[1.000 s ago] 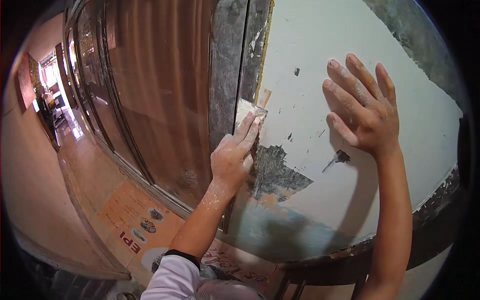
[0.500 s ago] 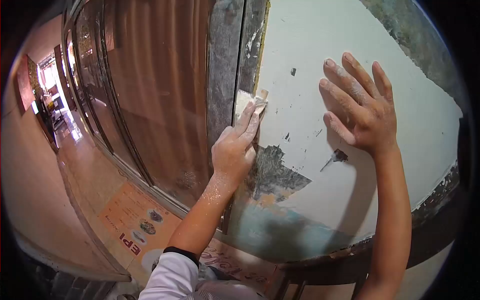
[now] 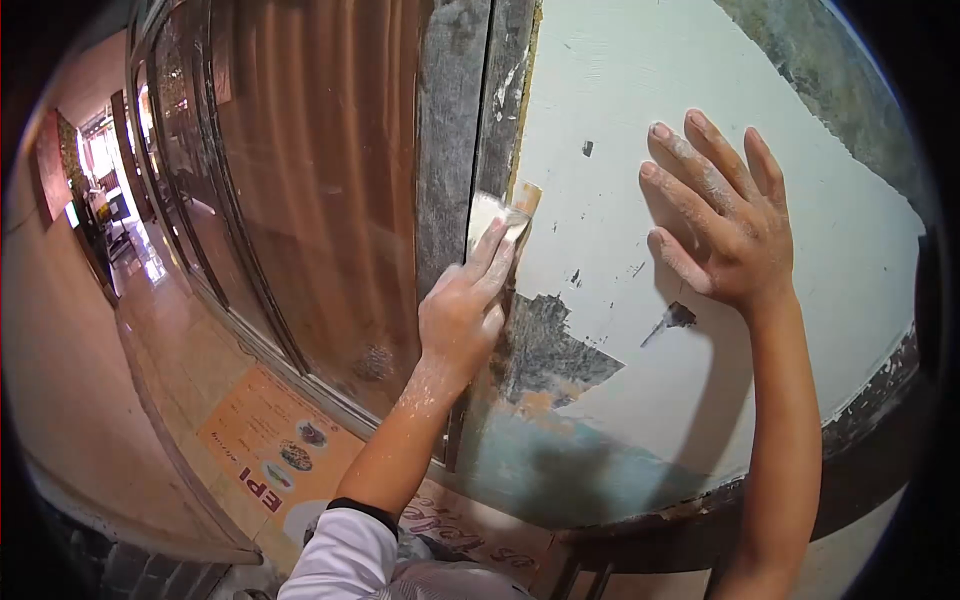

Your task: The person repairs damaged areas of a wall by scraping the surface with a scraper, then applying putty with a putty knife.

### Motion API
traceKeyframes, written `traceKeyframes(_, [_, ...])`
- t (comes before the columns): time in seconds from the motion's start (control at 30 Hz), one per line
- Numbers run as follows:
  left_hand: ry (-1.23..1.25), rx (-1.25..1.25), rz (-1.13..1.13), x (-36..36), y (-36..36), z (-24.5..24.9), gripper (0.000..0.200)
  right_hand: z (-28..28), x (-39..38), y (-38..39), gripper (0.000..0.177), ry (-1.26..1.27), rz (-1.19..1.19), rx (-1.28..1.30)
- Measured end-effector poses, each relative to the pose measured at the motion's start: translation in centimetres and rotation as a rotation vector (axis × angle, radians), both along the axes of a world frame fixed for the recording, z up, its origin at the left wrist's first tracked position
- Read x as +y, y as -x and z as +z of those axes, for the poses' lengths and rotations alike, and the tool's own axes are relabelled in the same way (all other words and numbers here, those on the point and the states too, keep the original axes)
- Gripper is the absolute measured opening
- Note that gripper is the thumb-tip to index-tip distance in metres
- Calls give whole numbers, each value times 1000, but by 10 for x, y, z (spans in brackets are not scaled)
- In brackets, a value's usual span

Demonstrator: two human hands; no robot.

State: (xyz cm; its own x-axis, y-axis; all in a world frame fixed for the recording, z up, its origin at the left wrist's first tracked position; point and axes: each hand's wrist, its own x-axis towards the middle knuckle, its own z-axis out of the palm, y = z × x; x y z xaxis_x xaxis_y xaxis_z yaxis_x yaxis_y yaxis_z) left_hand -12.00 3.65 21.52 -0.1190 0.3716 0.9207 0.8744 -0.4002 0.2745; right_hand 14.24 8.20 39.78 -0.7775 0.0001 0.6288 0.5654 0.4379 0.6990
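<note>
My left hand point(image 3: 460, 310) is closed on a flat scraper point(image 3: 488, 214) smeared with white, its fingers stretched along it. The scraper lies against the seam between the dark grey door frame point(image 3: 447, 130) and the white-coated wall panel point(image 3: 620, 60); most of its handle is hidden by the hand. A tan patch point(image 3: 528, 196) shows right at its edge. My right hand point(image 3: 735, 220) rests on the white panel, fingers spread and holding nothing. White dust covers both hands. Beneath the left hand's side is a bare grey patch point(image 3: 555, 350) where the coating is gone.
Left of the frame stands a glass door point(image 3: 320, 200) with a brown curtain behind it. An orange printed banner point(image 3: 270, 430) lies on the floor. A dark ledge point(image 3: 850, 490) runs along the panel's lower edge. A corridor point(image 3: 140, 250) extends at far left.
My left hand has moved slightly down and left along the seam with the scraper, which has tilted a little. My right hand has stayed in place.
</note>
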Motion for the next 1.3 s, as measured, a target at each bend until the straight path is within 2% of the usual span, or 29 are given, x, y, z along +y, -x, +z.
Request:
traceKeyframes(0.17, [36, -20, 11, -6, 3, -80, 59, 0, 1, 0, 52, 6, 0, -1])
traceKeyframes(0.27, [79, -14, 47, -5, -1, -102, 59, 0, 1, 0, 51, -4, -9, -7])
traceKeyframes(0.47, [76, -19, 3, -7, -10, -54, 63, 1, 1, 0, 51, -11, 0, -10])
traceKeyframes(0.63, [91, -20, 30, -7, -7, -74, 63, 2, 0, 1, 50, -6, 21, -10])
traceKeyframes(0.77, [88, -29, 9, -10, -11, -38, 61, 0, 1, 2, 52, -14, 6, 18])
traceKeyframes(0.87, [110, -28, -6, -10, -8, -45, 61, -1, 2, 2, 51, -19, 33, 23])
traceKeyframes(0.97, [22, -19, 24, 1, -8, -48, 64, 2, -1, 2, 51, -20, 5, 31])
traceKeyframes(1.3, [34, -18, -1, -1, -10, -14, 67, -1, -1, 1, 51, -9, 15, 12])
